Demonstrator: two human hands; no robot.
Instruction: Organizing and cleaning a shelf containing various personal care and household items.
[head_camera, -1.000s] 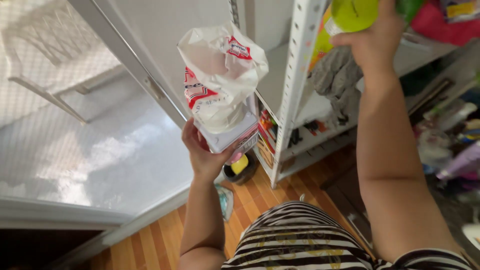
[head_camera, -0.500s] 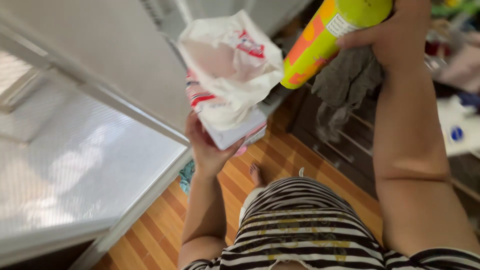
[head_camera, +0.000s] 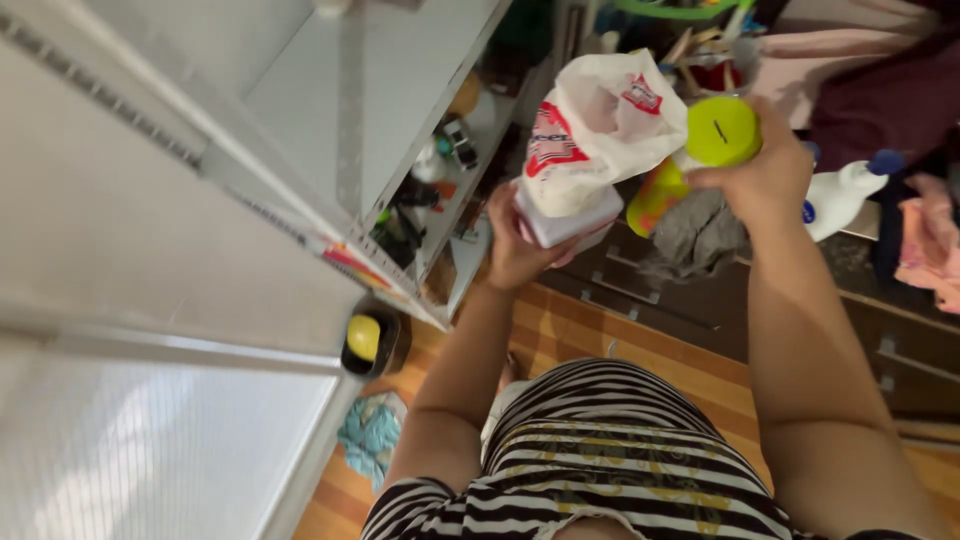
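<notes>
My left hand (head_camera: 520, 250) grips from below a white box wrapped in a white plastic bag (head_camera: 590, 140) with red and blue print. My right hand (head_camera: 765, 170) holds a tall can (head_camera: 700, 155) with a lime-green lid and a yellow and orange body, its top turned toward the camera. The two things are raised side by side in front of me, nearly touching. Below them I see my black-and-white striped shirt (head_camera: 610, 450).
A white metal shelf rack (head_camera: 400, 130) stands at the left with small items on its lower shelves. A white bottle with a blue cap (head_camera: 845, 190), a grey cloth (head_camera: 700, 235) and pink clothes (head_camera: 925, 240) lie on a dark drawer unit. A yellow-lidded tub (head_camera: 365, 338) sits on the wood floor.
The view has swung right and down, away from the window. My right hand has brought the can down from the shelf, beside the bagged box, with its lid now facing the camera.
</notes>
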